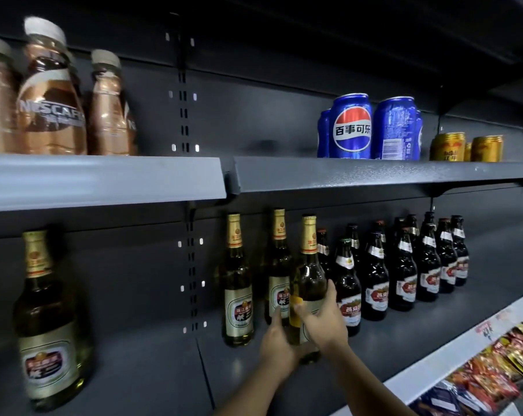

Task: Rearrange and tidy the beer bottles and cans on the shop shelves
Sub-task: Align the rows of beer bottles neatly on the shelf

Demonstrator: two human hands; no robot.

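Both hands are on it now: the left hand (276, 343) cups the lower body of a gold-foil-necked beer bottle (308, 283) from the near side, fingers curled round the glass, while the right hand (324, 319) wraps the label band, thumb on the front and fingertips reaching round toward the dark bottles. So that is a 2-handed grasp, both closed on the same bottle. It stands on the lower shelf (434, 334), upright or very nearly, just in front of 2 matching gold-necked bottles (237, 283) and touching or just beside the first of the brown beer bottles (349, 283) lined up to the right. A 4th of its kind, the lone gold-necked bottle (48, 319), stands well apart on the far left.

Handling, as I read it: full glass, so heavy for its size, rigid, and breakable if it tips onto the metal shelf or knocks a neighbour. The bare glass looks smooth and likely slippery; the paper label should give better purchase. Holding low and round the body, as here, keeps the weight under control. The slim foil neck is a poorer place to carry from. Whether its base rests fully on the shelf I cannot tell, since the hands hide it. Tight quarters beside the brown row, so slide gently.
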